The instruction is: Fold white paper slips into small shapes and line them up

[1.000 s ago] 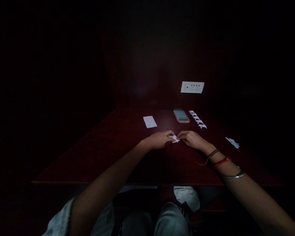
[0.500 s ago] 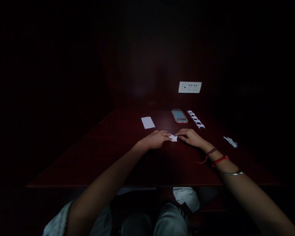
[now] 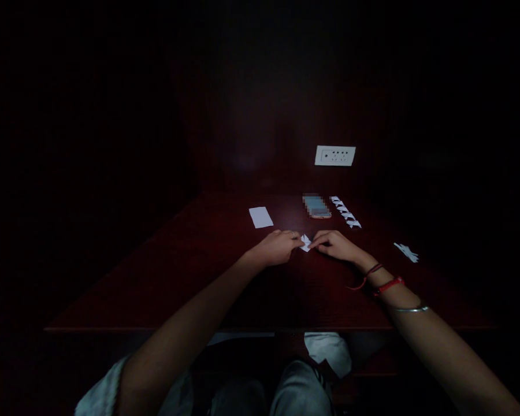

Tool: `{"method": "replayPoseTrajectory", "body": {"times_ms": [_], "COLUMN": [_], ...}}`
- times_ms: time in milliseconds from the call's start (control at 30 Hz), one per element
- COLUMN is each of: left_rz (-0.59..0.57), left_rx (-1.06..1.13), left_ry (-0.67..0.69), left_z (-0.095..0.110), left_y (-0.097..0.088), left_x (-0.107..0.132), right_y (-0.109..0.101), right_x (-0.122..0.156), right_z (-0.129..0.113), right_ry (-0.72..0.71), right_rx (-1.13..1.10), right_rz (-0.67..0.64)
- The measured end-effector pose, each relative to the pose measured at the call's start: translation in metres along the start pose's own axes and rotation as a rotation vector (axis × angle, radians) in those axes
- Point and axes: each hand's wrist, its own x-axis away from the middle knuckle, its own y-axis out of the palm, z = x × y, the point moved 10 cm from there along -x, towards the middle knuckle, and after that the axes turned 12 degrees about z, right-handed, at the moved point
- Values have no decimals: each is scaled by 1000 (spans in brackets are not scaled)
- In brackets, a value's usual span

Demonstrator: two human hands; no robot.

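A small folded piece of white paper (image 3: 305, 243) lies on the dark red table between my two hands, its creases and pointed top showing. My left hand (image 3: 276, 247) pinches its left edge, thumb and fingers closed together. From the other side, my right hand (image 3: 334, 245) has its thumb and forefinger closed on the right edge. Bracelets circle the right wrist. A flat white paper sheet (image 3: 260, 217) rests beyond my left hand.
Behind the hands lies a phone (image 3: 316, 205) with a blurred screen. Beside it runs a row of folded white papers (image 3: 345, 212). A small pile of white paper strips (image 3: 406, 252) sits to the right. A white socket plate (image 3: 335, 155) is on the wall.
The paper between my hands has changed from a wider star-like outline to a narrower, upright shape with visible creases. My fingertips have shifted slightly on it.
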Motion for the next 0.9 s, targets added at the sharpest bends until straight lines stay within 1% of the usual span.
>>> {"method": "replayPoseTrajectory", "body": {"times_ms": [67,133,233,333,467,600,700,900], "left_rz": [-48,-78,-87,-102,-110,-55,-24,-20], "left_rx": [67,117,162,189,179,130,102,86], "left_ry": [29,33,33,17,-28,-50,-15,33], "left_z": [4,4,2,0,-3,-4,0,3], "left_y": [4,7,8,10,10,8,8,9], "left_x": [2,2,2,0,-1,-2,-2,-1], "right_y": [-3,-8,-15,-14,-9,-6,-8,-5], "right_x": [-1,-2,-3,-3,-3,-3,-3,-3], "right_z": [0,2,9,18,23,20,22,26], "right_ry": [6,19,54,93,114,117,158,211], "right_rx": [-9,-10,12,45,50,17,21,-5], "right_rz": [18,67,156,189,168,125,134,118]}}
